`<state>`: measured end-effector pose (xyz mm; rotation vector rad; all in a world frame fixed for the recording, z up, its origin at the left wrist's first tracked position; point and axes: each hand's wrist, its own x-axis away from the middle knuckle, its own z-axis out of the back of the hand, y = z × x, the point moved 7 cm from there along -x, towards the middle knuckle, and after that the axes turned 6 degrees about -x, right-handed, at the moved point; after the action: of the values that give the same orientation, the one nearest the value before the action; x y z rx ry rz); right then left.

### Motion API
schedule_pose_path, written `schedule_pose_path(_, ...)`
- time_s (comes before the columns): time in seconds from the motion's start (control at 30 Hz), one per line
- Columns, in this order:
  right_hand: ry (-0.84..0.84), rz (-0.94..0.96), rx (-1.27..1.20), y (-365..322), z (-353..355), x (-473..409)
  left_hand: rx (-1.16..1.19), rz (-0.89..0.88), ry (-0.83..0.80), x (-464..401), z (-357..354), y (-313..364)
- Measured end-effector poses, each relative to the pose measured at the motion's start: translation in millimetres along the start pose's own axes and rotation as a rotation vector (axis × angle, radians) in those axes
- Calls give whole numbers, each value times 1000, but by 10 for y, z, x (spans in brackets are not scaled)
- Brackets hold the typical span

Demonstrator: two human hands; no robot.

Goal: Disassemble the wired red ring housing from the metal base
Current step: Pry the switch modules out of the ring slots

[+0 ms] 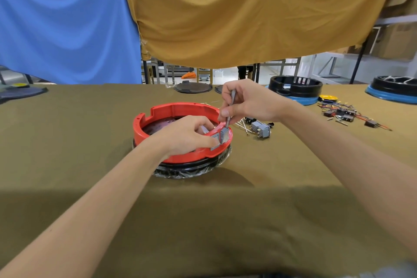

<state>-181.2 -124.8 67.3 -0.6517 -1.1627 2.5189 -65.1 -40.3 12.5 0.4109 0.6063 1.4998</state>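
I see the red ring (158, 119) sitting on a dark base (191, 166) near the middle of the table (90, 142), which is covered in an olive cloth; clear plastic film shows around the foot of the base. My left hand (187, 135) reaches over the near right part of the ring, its fingers curled and pinching a small grey block (216, 142) seated at the ring's right rim; the ring lies under and to the left of that grip. My right hand (246, 101) hovers just above the same spot, fingers curled tight around a thin grey tool (231, 106) held nearly upright, its tip down at a second grey block (225, 135) just beside the first. A loose grey switch (261, 130) lies on the cloth just right of the ring; farther right sits a tangle of wires (345, 113) and a black ring on a blue base (295, 89).
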Motion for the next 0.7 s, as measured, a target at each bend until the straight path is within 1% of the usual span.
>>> schedule_pose_path(0.13, -56, -27, -38, 31, 21, 22, 13, 2, -14, 4, 0, -4)
schedule_pose_path(0.27, -81, -31, 1, 23, 14, -12, -9, -1, -2, -8, 4, -10)
schedule_pose_path(0.4, -46, -41, 55, 46, -5, -72, -2, 1, 0, -10, 1, -9)
schedule_pose_path(0.47, -34, -42, 36, 52, -1, -74, -4, 1, 1, -2, 3, -6)
schedule_pose_path(0.53, -62, -35, 75, 45, -37, -65, -8, 2, 1, 8, 9, 0)
schedule_pose_path(0.6, -86, -70, 142, 108, -96, -64, -16, 5, 5, 7, 11, 2)
schedule_pose_path(0.7, -48, -85, 74, 225, -126, -69, -21, 8, -5, 9, 7, 13)
